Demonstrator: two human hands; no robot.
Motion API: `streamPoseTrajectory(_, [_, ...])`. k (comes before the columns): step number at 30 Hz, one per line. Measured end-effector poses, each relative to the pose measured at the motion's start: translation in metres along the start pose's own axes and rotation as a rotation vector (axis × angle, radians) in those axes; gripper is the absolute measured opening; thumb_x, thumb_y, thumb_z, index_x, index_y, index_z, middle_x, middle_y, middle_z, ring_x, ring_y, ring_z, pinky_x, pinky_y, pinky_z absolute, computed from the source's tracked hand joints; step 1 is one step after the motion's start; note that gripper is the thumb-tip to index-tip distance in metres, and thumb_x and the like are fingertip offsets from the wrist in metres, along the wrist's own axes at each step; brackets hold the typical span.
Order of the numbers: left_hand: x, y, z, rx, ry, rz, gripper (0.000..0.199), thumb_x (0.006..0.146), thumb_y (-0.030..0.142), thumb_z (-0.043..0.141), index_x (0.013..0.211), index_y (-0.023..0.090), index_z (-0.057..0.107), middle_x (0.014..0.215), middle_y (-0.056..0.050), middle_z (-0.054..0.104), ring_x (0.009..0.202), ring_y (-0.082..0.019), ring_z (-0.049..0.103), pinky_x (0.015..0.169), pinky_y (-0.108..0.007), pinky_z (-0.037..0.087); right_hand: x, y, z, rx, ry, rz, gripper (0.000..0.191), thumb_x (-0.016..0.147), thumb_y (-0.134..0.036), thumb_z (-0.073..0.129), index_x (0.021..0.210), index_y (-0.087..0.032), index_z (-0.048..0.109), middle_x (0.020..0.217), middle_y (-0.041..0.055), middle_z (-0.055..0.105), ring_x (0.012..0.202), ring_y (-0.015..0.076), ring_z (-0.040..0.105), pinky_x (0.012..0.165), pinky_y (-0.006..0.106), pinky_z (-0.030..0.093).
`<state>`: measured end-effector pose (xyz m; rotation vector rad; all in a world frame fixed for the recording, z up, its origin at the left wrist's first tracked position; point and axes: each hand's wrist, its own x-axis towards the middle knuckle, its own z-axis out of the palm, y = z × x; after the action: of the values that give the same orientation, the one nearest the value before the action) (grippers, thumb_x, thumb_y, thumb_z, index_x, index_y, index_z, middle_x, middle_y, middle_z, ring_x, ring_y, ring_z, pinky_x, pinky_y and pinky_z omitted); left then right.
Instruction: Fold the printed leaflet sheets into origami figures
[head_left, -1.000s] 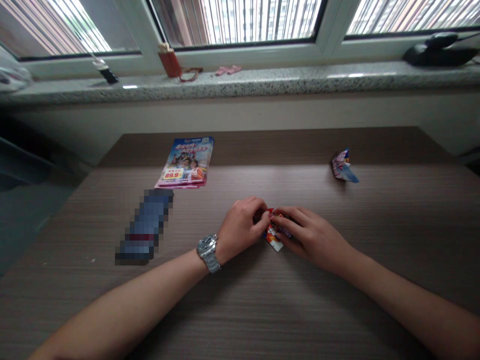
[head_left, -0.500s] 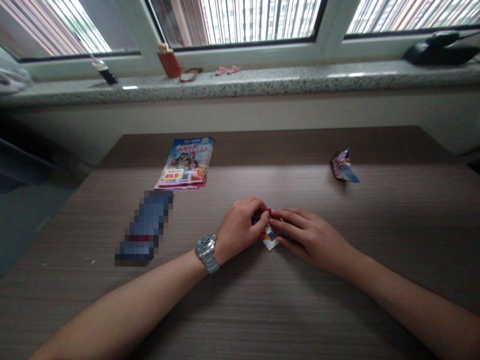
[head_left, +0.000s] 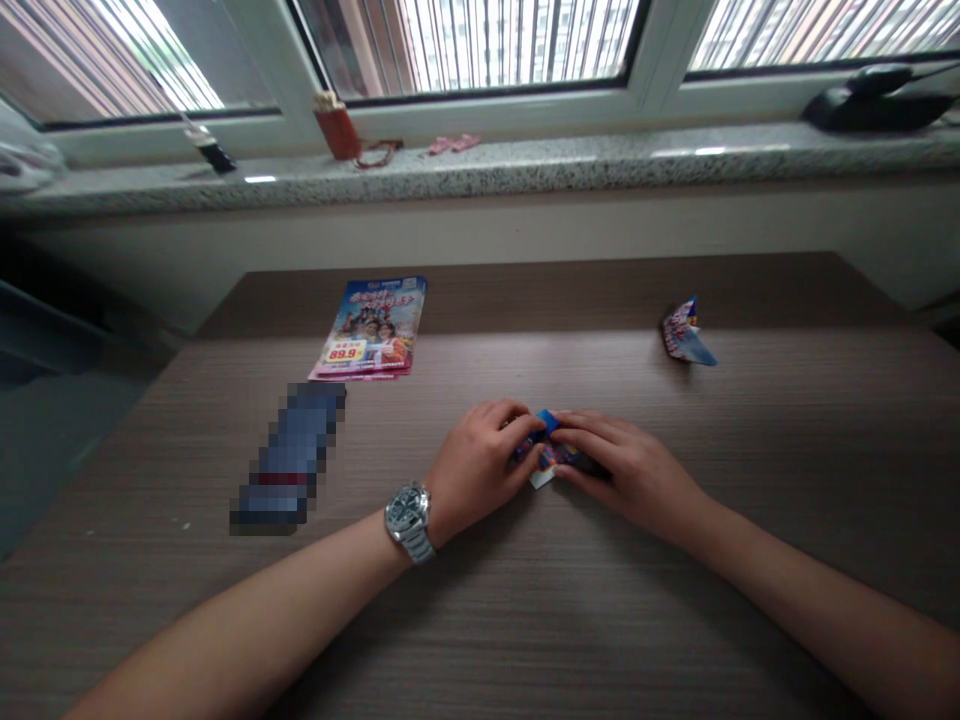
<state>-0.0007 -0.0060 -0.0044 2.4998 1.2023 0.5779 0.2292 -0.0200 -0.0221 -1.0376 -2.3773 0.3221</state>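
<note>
So both hands are on the same little thing: a small piece of folded printed paper, just below and right of the middle of the frame, blue at the top with a white corner at the bottom. The left hand has its fingers curled in and is gripping one side, and the right hand, fingers a bit straighter, is pinching the other. Fingertips cover a lot of it, so can't really make out the folds. Silver watch on the left wrist. Elsewhere on the wood-grain tabletop there's a stack of flyers upper left of centre, a pixelated dark slab just below those, and another folded paper piece toward the upper right.
</note>
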Motion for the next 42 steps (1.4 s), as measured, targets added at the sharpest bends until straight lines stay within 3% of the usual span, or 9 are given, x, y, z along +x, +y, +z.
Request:
streamPoseTrajectory(3, [-0.0028,0.0002,0.0012,0.076,-0.020,0.063,0.032,0.100,0.033,0.054,0.129,0.021,0.061,0.126,-0.009,0.065,0.112,-0.025,0.059,0.098,-0.042,0.047,-0.0007,0.0013,-0.0004,0.066,0.045,0.075,0.029,0.092,-0.032,0.067,0.119,-0.023,0.061,0.126,0.0109,0.070,0.114,0.0254,0.068,0.096,0.042,0.058])
streamPoseTrajectory(5, [-0.0031,-0.0002,0.0020,0.107,-0.033,0.105,0.034,0.102,0.032,0.051,0.132,0.020,0.060,0.129,-0.009,0.065,0.116,-0.025,0.059,0.101,-0.042,0.046,-0.0008,0.0018,-0.0015,0.048,0.065,0.089,0.035,0.093,-0.031,0.066,0.127,-0.024,0.059,0.129,0.0118,0.068,0.116,0.0259,0.067,0.096,0.042,0.058])
streamPoseTrajectory(13, [-0.0016,-0.0035,0.0046,0.206,-0.075,0.191,0.036,0.102,0.019,0.050,0.137,0.020,0.055,0.143,-0.007,0.059,0.130,-0.024,0.056,0.107,-0.041,0.043,-0.0044,0.0072,-0.0039,-0.085,-0.025,-0.017,0.042,0.099,-0.025,0.055,0.141,-0.021,0.056,0.143,0.0131,0.060,0.134,0.0287,0.055,0.109,0.051,0.050])
streamPoseTrajectory(20, [-0.0038,0.0057,0.0041,0.246,-0.070,0.178,0.037,0.105,0.029,0.044,0.140,0.019,0.052,0.147,-0.009,0.056,0.134,-0.023,0.055,0.112,-0.042,0.040,-0.0076,0.0105,-0.0009,-0.037,-0.043,0.009,0.039,0.101,-0.025,0.052,0.139,-0.018,0.057,0.145,0.0137,0.058,0.135,0.0268,0.053,0.111,0.049,0.048])
streamPoseTrajectory(29, [-0.0055,-0.0016,0.0012,0.219,-0.086,0.195,0.039,0.105,0.026,0.044,0.143,0.020,0.050,0.148,-0.008,0.055,0.137,-0.022,0.052,0.115,-0.041,0.040,-0.0081,0.0097,0.0001,0.014,-0.037,0.044,0.040,0.101,-0.025,0.050,0.140,-0.019,0.056,0.145,0.0146,0.057,0.134,0.0275,0.053,0.111,0.050,0.048])
streamPoseTrajectory(36, [-0.0060,-0.0013,-0.0009,0.281,-0.049,0.197,0.037,0.105,0.030,0.046,0.140,0.022,0.054,0.143,-0.008,0.059,0.130,-0.024,0.058,0.107,-0.043,0.046,-0.0079,0.0087,0.0003,0.000,-0.050,0.078,0.039,0.101,-0.028,0.051,0.138,-0.017,0.058,0.145,0.0139,0.057,0.134,0.0268,0.053,0.113,0.047,0.046])
streamPoseTrajectory(42, [-0.0086,-0.0009,-0.0002,0.289,-0.087,0.172,0.038,0.105,0.025,0.044,0.142,0.023,0.051,0.147,-0.008,0.055,0.135,-0.023,0.054,0.111,-0.042,0.042,-0.0064,0.0070,-0.0003,0.018,-0.065,0.099,0.038,0.102,-0.028,0.048,0.138,-0.018,0.058,0.145,0.0125,0.057,0.134,0.0257,0.052,0.114,0.045,0.045])
